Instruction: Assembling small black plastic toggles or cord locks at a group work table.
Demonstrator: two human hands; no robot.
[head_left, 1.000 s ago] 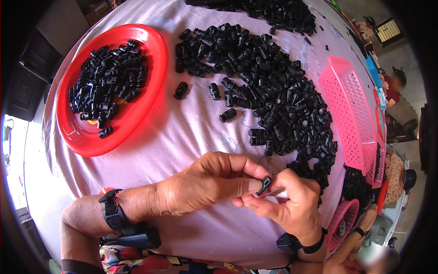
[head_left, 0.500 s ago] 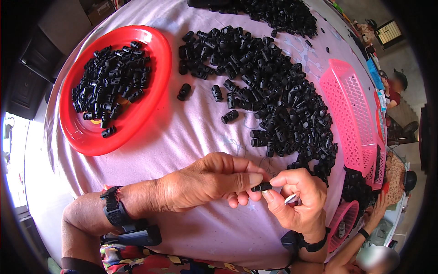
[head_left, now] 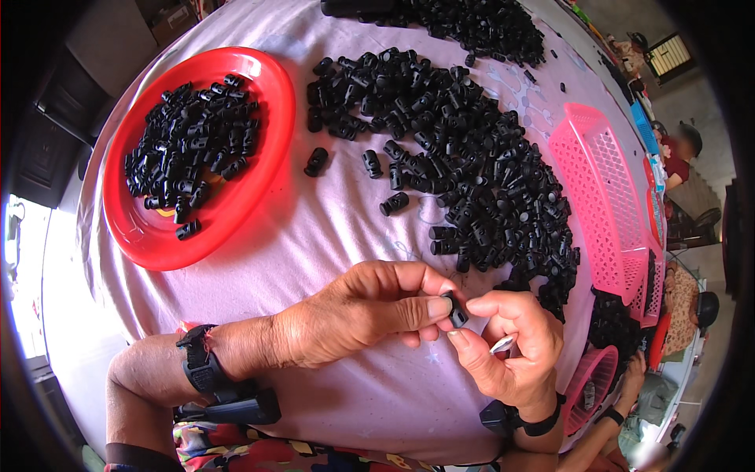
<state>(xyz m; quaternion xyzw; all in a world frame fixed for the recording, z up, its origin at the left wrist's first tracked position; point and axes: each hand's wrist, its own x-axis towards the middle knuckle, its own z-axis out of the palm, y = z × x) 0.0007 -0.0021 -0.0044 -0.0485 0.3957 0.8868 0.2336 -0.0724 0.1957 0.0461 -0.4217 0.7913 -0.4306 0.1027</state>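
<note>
Two hands meet near the table's (head_left: 330,228) front edge: the left hand (head_left: 354,318) and right hand (head_left: 511,346) both pinch one small black piece (head_left: 455,309).

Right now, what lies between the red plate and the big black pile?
In the head view, between the red plate and the pile: bare cloth and one stray black piece.

Both hands meet over the pale cloth (head_left: 330,228): the left hand (head_left: 354,315) and right hand (head_left: 511,346) pinch one small black plastic piece (head_left: 455,309) between fingertips. A red tray (head_left: 252,197) of such pieces sits well apart.
</note>
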